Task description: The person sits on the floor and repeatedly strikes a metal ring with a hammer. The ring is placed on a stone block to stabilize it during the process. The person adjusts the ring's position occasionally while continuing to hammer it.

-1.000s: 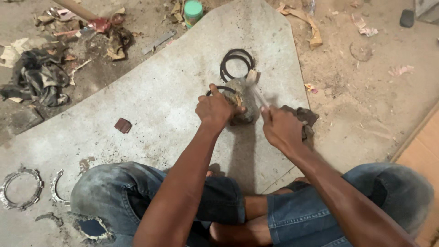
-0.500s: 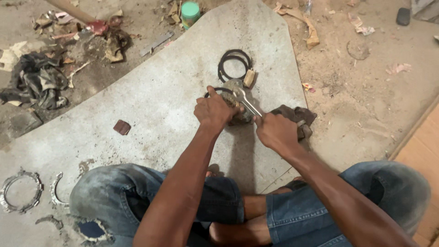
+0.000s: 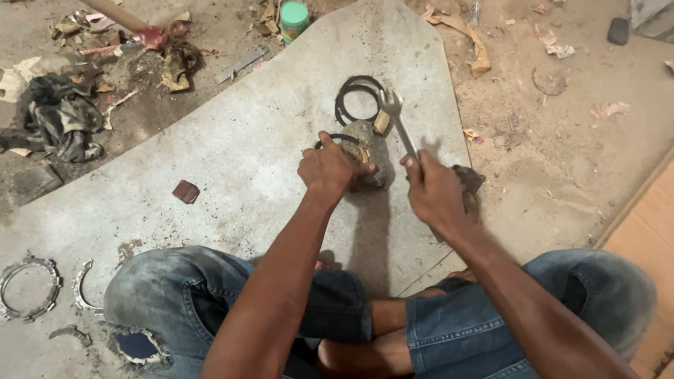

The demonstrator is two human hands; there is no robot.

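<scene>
Spanner (image 3: 398, 121) in right hand (image 3: 437, 191)

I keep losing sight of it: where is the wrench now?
The wrench is in the right hand, raised just right of the stone, its head beside the black rings.

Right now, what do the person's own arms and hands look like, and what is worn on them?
Both arms are bare from the upper arm down: no sleeves show. The left hand and right hand wear no gloves, and no rings, watch or wristband can be seen. The only clothing in view is faded blue jeans, dusty, with a torn hole at one knee.
</scene>
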